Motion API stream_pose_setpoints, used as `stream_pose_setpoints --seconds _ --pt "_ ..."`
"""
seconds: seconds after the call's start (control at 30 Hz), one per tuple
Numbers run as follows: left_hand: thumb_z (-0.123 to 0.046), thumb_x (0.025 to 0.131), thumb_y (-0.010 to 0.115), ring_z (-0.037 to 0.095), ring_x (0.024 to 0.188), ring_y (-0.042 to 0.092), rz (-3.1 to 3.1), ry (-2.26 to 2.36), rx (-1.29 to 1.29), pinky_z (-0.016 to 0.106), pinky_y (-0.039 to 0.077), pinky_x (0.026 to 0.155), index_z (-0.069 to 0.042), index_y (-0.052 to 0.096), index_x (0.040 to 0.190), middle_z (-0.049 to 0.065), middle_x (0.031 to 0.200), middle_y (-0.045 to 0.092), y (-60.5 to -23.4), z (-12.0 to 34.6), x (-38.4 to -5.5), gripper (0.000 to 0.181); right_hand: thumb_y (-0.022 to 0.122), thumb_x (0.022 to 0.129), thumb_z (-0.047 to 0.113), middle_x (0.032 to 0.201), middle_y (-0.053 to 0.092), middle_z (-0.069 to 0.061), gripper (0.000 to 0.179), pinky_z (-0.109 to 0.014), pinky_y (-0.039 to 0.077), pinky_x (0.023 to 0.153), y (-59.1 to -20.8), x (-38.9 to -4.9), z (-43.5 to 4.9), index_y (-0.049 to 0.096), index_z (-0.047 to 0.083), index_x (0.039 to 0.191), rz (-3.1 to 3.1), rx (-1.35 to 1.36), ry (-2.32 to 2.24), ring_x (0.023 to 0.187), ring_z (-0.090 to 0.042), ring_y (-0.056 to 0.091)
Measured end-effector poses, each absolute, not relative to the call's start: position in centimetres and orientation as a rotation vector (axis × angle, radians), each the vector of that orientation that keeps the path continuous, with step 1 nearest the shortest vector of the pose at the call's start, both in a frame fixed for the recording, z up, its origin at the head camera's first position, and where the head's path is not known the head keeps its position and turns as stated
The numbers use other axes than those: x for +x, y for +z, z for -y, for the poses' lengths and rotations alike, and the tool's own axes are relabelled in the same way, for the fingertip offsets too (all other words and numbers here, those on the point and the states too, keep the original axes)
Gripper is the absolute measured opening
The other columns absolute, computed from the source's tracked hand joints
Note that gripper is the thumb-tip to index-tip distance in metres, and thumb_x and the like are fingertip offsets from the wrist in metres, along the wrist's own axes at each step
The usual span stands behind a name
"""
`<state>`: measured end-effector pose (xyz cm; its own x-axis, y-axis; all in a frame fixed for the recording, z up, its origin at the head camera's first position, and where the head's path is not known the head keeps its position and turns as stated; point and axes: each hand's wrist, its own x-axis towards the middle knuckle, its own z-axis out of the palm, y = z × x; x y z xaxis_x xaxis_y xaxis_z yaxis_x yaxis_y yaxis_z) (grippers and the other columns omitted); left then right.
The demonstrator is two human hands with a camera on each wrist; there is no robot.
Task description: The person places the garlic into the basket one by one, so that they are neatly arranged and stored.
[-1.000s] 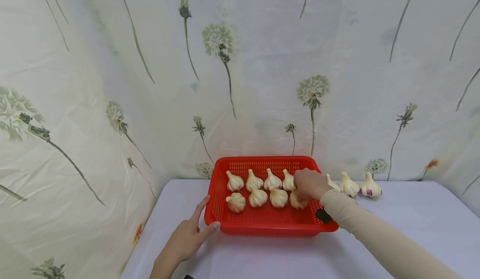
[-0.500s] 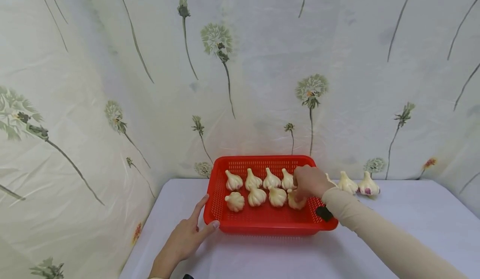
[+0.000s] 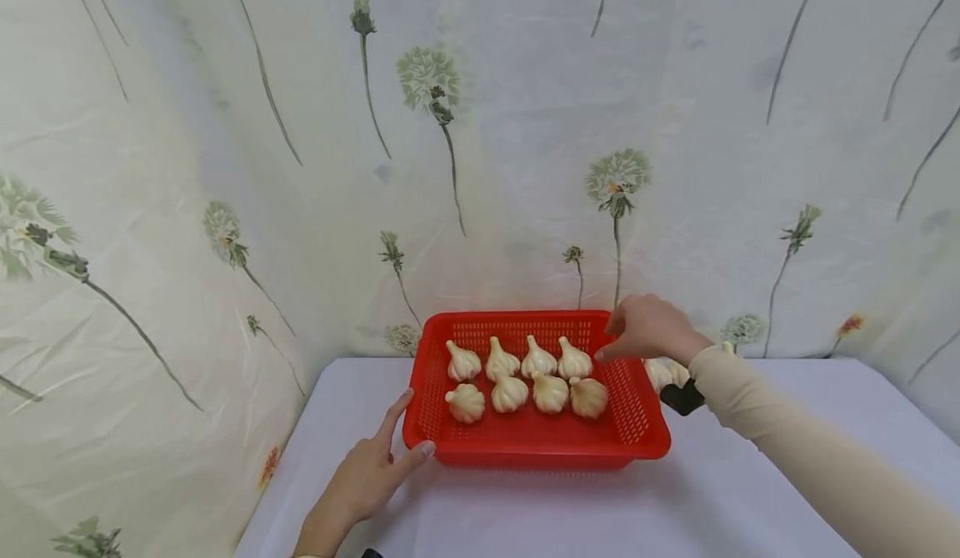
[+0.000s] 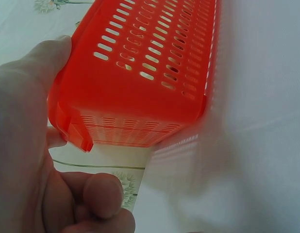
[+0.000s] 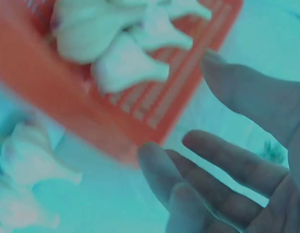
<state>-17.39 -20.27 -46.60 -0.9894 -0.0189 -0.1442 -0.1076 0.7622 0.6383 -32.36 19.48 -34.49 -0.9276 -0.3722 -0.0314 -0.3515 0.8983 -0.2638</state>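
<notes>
Several garlic bulbs [image 3: 551, 393] stand in two rows inside a red plastic basket [image 3: 536, 460] on the table. My left hand [image 3: 366, 470] touches the basket's near left corner, thumb at the front rim and index finger along the side. The left wrist view shows that thumb against the red rim, the other fingers loosely bent below. My right hand [image 3: 651, 329] hovers over the far right corner of the basket, thumb and fingers apart. In the right wrist view nothing lies between the fingers of the right hand [image 5: 227, 160], and garlic bulbs [image 5: 128, 68] show beyond them.
More garlic bulbs [image 3: 663, 373] lie on the table to the right of the basket, partly hidden by the right wrist. A pale cloth [image 3: 517, 508] covers the table. A dandelion-patterned curtain [image 3: 517, 166] rises directly behind the basket.
The right hand has let go of the front-row bulb at the right end and moved up and right, out of the basket. That bulb stays inside. The left hand keeps its place.
</notes>
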Motion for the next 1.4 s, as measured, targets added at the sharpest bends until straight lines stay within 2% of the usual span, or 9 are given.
stream_pose_setpoints --seconds 0.27,0.43,0.57,0.73,0.9,1.2,1.4 --pt "-0.078 0.081 0.053 0.017 0.056 0.048 -2.832 1.026 -0.123 0.028 0.04 0.049 -0.043 0.02 0.155 0.004 0.064 0.051 -46.7 20.6 -17.3 0.088 0.077 0.083 0.04 0.099 0.072 -0.019 0.057 -0.039 0.057 0.061 -34.9 -34.2 -23.4 0.067 -0.005 0.115 -2.965 -0.379 -0.585 0.068 -0.018 0.068" --pt "-0.078 0.081 0.053 0.017 0.055 0.048 -2.835 1.03 -0.109 0.029 0.039 0.049 -0.044 0.02 0.155 0.003 0.063 0.05 -46.9 20.6 -17.4 0.087 0.077 0.083 0.038 0.108 0.069 -0.026 0.06 -0.042 0.059 0.065 -37.5 -34.6 -25.5 0.063 -0.009 0.118 -2.888 -0.295 -0.679 0.066 -0.02 0.07" --pt "-0.078 0.081 0.053 0.018 0.056 0.048 -2.835 1.015 -0.108 0.029 0.04 0.049 -0.045 0.02 0.154 0.004 0.064 0.051 -46.9 20.6 -17.4 0.086 0.078 0.083 0.036 0.104 0.069 -0.025 0.06 -0.043 0.059 0.066 -39.5 -34.5 -26.2 0.063 -0.01 0.118 -2.869 -0.261 -0.656 0.067 -0.021 0.07" --pt "-0.077 0.083 0.053 0.018 0.056 0.048 -2.837 1.01 -0.104 0.029 0.04 0.05 -0.045 0.02 0.154 0.005 0.065 0.052 -46.8 20.5 -17.5 0.085 0.079 0.081 0.036 0.088 0.071 -0.015 0.058 -0.041 0.057 0.063 -41.5 -34.3 -26.5 0.064 -0.01 0.113 -2.89 -0.219 -0.568 0.065 -0.021 0.066" --pt "-0.077 0.082 0.053 0.018 0.058 0.05 -2.825 1.016 -0.113 0.028 0.042 0.051 -0.044 0.02 0.155 0.004 0.067 0.054 -46.8 20.3 -17.5 0.086 0.078 0.081 0.036 0.076 0.067 -0.007 0.048 -0.035 0.054 0.056 -43.9 -33.9 -26.7 0.066 -0.005 0.103 -2.922 -0.211 -0.571 0.059 -0.019 0.062" --pt "-0.075 0.085 0.052 0.018 0.054 0.048 -2.835 1.027 -0.079 0.029 0.038 0.049 -0.045 0.02 0.154 0.004 0.062 0.05 -46.6 20.4 -17.4 0.083 0.067 0.085 0.025 0.067 0.06 -0.004 0.02 -0.032 0.046 0.05 -45.1 -33.9 -26.1 0.066 0.005 0.084 -3.02 -0.26 -0.483 0.056 -0.019 0.056" --pt "-0.076 0.084 0.051 0.018 0.054 0.048 -2.83 1.027 -0.082 0.029 0.039 0.049 -0.044 0.02 0.154 0.004 0.062 0.051 -46.6 20.3 -17.4 0.083 0.053 0.094 0.021 0.061 0.054 -0.005 0.026 -0.033 0.041 0.047 -45.7 -33.9 -25.3 0.06 0.009 0.072 -3.108 -0.357 -0.378 0.052 -0.02 0.052"
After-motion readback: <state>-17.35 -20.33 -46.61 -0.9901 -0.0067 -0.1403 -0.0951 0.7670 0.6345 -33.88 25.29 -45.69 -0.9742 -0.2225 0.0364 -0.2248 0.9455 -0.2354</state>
